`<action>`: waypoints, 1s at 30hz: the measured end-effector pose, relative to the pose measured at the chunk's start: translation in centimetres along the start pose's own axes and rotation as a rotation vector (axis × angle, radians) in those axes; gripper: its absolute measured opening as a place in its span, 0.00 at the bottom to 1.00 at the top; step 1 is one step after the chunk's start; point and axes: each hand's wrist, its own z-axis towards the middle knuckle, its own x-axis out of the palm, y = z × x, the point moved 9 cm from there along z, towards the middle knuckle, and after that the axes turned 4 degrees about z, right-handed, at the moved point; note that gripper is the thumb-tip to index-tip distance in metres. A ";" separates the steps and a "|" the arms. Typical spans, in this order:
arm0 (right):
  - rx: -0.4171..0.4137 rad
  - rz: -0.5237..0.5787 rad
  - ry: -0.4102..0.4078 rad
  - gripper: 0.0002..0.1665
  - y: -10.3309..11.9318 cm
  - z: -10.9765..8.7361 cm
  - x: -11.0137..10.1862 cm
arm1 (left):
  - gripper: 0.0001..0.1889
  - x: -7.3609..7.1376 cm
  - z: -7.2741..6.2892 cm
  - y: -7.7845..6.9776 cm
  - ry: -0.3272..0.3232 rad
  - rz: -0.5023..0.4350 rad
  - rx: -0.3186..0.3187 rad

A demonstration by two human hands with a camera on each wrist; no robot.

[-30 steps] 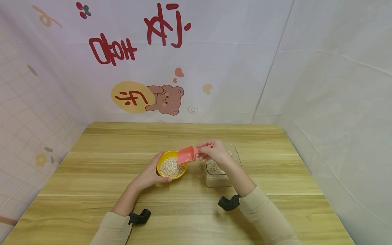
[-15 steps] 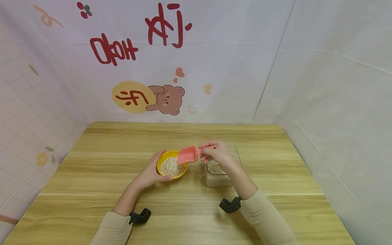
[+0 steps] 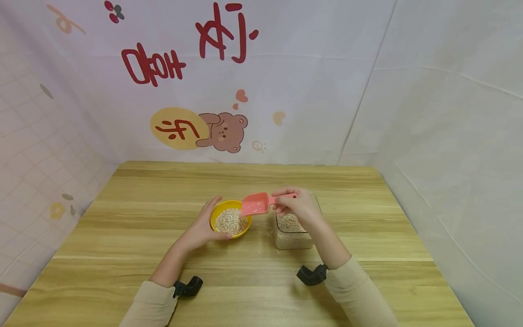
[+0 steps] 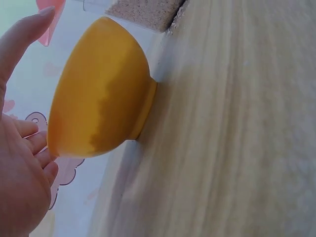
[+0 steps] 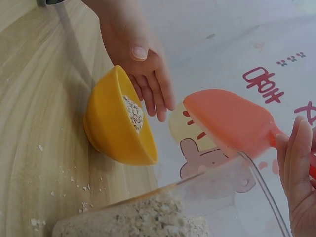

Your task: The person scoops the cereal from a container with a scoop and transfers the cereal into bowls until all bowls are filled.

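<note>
A yellow bowl [image 3: 229, 203] holding oat flakes [image 3: 230, 221] stands on the table. My left hand [image 3: 202, 229] reaches round its left side, thumb in front and fingers behind. In the right wrist view those fingers look nearly straight beside the rim. My right hand [image 3: 300, 206] pinches the handle of a pink scoop [image 3: 256, 204]. The scoop's blade is over the bowl's right rim, with only a few flakes on it. Below my right hand sits a clear square container [image 3: 292, 240] of oats, partly hidden by the hand and forearm.
Loose flakes [image 5: 85, 187] lie scattered on the wooden table [image 3: 245, 290] between bowl and container. A printed cloth [image 3: 310, 91] hangs behind the table, and pale cloth sides stand at left and right. Black mounts [image 3: 312, 275] sit at both wrists.
My right hand has moved slightly right with the scoop, so its blade overlaps less of the bowl. The left hand stays by the bowl; the head view has shifted a little.
</note>
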 end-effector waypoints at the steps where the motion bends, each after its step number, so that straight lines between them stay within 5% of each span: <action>1: 0.001 0.009 -0.003 0.13 0.0 -0.1 -0.1 | 0.61 0.0 0.0 -0.1 -0.002 0.000 0.002; 11: -0.042 0.064 -0.011 0.14 0.7 -0.6 -1.3 | 0.60 -0.2 0.2 -1.3 -0.005 -0.014 -0.028; 30: -0.097 0.052 -0.057 0.16 1.5 -2.2 -4.5 | 0.60 0.8 0.9 -4.2 0.008 -0.015 0.052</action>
